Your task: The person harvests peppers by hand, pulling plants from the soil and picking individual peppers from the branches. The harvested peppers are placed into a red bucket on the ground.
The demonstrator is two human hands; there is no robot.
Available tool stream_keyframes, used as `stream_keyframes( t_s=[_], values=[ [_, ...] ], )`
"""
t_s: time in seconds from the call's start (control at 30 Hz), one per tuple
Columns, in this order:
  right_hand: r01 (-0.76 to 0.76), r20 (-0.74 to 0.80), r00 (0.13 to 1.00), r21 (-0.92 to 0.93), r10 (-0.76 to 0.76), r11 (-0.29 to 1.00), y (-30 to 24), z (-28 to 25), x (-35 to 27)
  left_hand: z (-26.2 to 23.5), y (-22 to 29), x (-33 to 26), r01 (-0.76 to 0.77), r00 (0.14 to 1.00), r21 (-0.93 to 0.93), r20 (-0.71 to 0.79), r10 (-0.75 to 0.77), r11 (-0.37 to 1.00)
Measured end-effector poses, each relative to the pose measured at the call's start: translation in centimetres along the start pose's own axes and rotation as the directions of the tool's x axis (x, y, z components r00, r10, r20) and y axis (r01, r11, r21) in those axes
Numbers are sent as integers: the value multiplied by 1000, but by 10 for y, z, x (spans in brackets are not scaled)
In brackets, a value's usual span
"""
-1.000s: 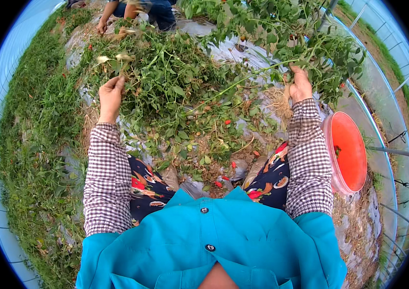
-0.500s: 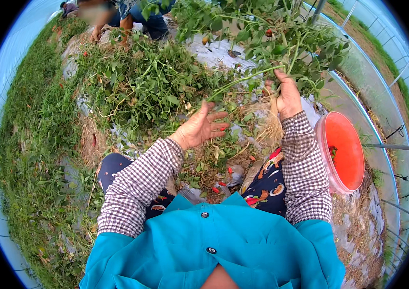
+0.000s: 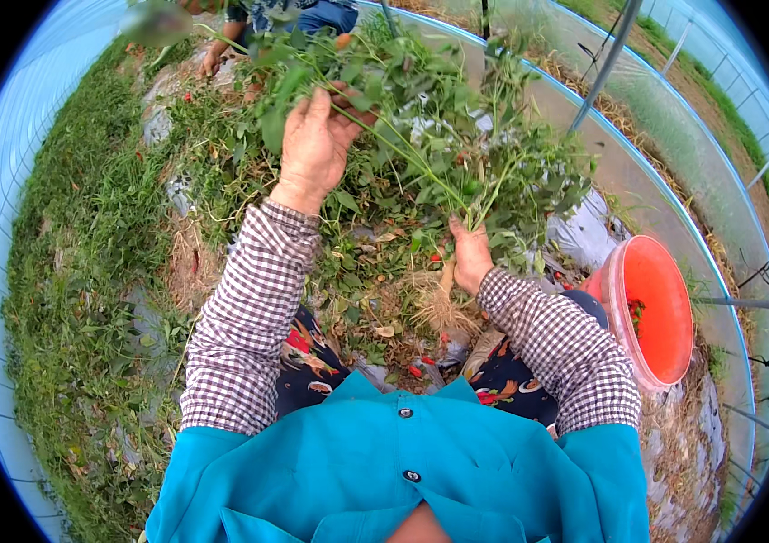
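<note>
An uprooted pepper plant (image 3: 439,145) with green leaves, long branches and a few peppers is lifted in front of me. My right hand (image 3: 471,257) is closed around its stem base, just above the pale, fibrous roots (image 3: 443,308). Up among the leaves on the left, my left hand (image 3: 317,145) curls its fingers about one of the long green branches; leaves partly cover the fingertips. An orange-red pepper (image 3: 343,42) shows beyond that hand. Several loose red peppers (image 3: 416,371) lie on the ground between my knees.
A red bucket (image 3: 615,299) with a few peppers inside stands to my right. Dense plants (image 3: 86,244) cover the ground at left. Another person (image 3: 312,18) crouches at the far side. A metal pole (image 3: 606,68) and clear plastic sheeting (image 3: 674,154) run along the right.
My left hand has moved up and forward from its spread position onto a branch. My right hand has brought the plant lower and to the left.
</note>
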State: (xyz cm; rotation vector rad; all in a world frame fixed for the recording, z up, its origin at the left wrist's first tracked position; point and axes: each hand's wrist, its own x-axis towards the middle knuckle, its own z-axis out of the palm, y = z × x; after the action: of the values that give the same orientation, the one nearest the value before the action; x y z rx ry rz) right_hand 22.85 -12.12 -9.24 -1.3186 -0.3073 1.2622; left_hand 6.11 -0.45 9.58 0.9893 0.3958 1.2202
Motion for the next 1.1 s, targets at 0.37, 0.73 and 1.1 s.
stream_keyframes(
  t_s=[0.37, 0.73, 1.1],
  values=[
    [-463, 138, 863, -168, 486, 870, 39, 6, -8, -62, -34, -30, 77, 994, 38, -79, -74, 996],
    [-496, 137, 864, 69, 484, 866, 64, 4, -20, -82, -34, -41, 210, 977, 153, -70, -201, 966],
    [-172, 355, 933, 307, 56, 936, 33, 24, -90, -61, -57, -66, 508, 576, 792, -20, -817, 339]
  ],
)
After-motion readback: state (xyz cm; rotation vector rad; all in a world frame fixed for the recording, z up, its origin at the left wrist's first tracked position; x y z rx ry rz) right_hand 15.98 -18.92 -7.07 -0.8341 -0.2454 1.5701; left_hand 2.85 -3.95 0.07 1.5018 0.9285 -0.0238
